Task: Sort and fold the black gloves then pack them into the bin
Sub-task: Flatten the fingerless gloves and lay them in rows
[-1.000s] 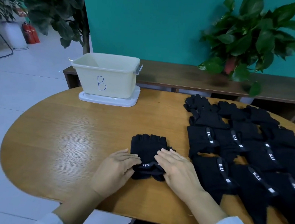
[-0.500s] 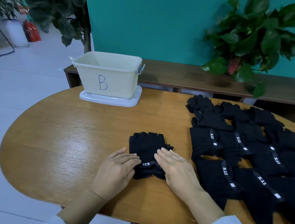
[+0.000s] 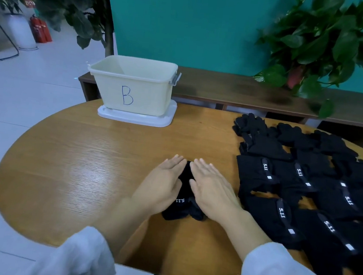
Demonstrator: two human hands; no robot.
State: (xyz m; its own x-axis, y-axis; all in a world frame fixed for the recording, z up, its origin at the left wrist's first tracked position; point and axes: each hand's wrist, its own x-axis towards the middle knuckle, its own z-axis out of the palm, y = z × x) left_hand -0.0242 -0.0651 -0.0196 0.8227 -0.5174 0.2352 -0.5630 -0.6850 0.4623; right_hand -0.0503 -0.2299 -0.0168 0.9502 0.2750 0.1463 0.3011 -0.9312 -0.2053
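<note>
A pair of black gloves (image 3: 183,210) lies stacked on the wooden table (image 3: 81,172) in front of me. My left hand (image 3: 164,182) and my right hand (image 3: 211,187) press flat on top of it, fingers straight, side by side, covering most of it. A strip of black fabric shows between them, and the cuff end with a white "5.11" label shows near my wrists. Several more black gloves (image 3: 303,187) lie spread in rows at the right of the table. A cream bin marked "B" (image 3: 132,84) stands on its white lid at the table's far edge.
Behind the table runs a low dark wooden bench (image 3: 235,91) against a teal wall, with a leafy potted plant (image 3: 322,44) at the right. Another plant (image 3: 73,7) and red fire extinguishers (image 3: 40,29) stand at the left on the pale floor.
Both hands slid forward over the stacked gloves, from the cuff end toward the fingertips, and now cover most of them. The camera view has dipped closer.
</note>
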